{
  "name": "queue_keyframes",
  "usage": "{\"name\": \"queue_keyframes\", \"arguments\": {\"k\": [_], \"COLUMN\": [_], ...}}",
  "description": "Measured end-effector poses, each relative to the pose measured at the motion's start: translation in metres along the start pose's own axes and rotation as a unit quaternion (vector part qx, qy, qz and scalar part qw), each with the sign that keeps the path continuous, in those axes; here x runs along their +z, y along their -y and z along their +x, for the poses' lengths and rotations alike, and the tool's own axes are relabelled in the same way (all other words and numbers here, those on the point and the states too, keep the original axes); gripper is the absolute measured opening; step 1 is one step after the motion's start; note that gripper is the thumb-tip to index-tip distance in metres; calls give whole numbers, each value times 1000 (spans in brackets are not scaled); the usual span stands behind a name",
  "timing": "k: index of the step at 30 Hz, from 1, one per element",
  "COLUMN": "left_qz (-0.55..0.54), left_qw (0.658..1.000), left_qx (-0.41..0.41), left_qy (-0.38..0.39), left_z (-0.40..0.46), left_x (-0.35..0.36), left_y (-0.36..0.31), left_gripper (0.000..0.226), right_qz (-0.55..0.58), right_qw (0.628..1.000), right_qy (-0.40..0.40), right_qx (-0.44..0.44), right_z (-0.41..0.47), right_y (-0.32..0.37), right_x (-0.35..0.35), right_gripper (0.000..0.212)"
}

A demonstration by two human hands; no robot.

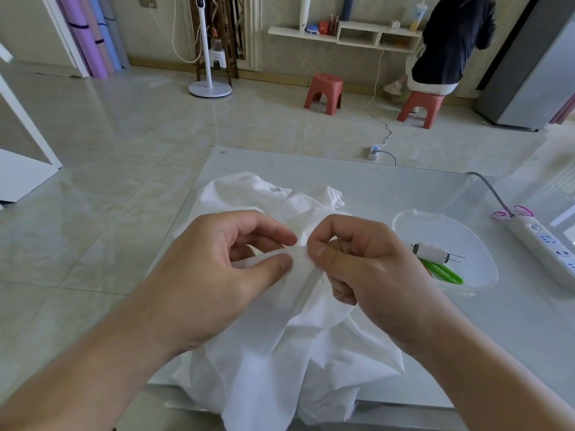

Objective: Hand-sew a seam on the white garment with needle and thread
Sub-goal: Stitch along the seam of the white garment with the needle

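Garment: I see the white garment (280, 353) bunched on the near part of the glass table (389, 188), its near end hanging over the table's near edge; a fold of it is lifted between both hands.
Left hand: my left hand (224, 275) pinches the raised fold, thumb near, fingers curled behind it.
Right hand: my right hand (361, 269) is just right of the left, thumb and forefinger closed on the same fold at its top edge. Fingertips of the two hands almost meet.
Needle: I cannot tell for certain; a thin dark line shows behind the right forefinger.
Thread: a fine strand shows near the right hand's lower fingers, too thin to follow.
Tray: a clear plastic tray (466, 222) sits right of the garment, holding a white spool (431, 252) and a green-handled tool (445, 272).
Power strip: a white power strip (547, 247) lies at the table's right edge.
Background: two red stools (323, 93) on the far floor; a person in a dark top sits on the right one.
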State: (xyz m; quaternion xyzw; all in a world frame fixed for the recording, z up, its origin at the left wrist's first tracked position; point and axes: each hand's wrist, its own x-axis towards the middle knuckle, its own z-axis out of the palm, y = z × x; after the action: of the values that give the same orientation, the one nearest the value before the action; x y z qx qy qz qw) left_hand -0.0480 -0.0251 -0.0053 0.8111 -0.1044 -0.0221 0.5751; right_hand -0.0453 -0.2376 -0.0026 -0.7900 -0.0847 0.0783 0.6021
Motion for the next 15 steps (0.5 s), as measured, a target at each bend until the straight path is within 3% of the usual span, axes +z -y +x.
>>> {"name": "queue_keyframes", "arguments": {"k": [6, 10, 13, 15], "left_qz": [25, 40, 58, 65], "left_qw": [997, 997, 996, 996], "left_qx": [-58, -64, -64, -63], "left_qy": [32, 30, 18, 16], "left_z": [0, -1, -1, 0], "left_x": [-6, -7, -6, -5], "left_y": [0, -2, -2, -1], "left_gripper": [5, 5, 5, 7], "right_qz": [-41, -82, -189, -183], "right_qw": [999, 996, 981, 982], "right_qy": [-6, -29, -41, -22], "right_qx": [-15, 10, -27, -34], "right_z": [0, 0, -4, -7], "right_y": [-2, -2, -3, -3], "right_x": [1, -1, 5, 10], "right_gripper": [24, 13, 10, 7]}}
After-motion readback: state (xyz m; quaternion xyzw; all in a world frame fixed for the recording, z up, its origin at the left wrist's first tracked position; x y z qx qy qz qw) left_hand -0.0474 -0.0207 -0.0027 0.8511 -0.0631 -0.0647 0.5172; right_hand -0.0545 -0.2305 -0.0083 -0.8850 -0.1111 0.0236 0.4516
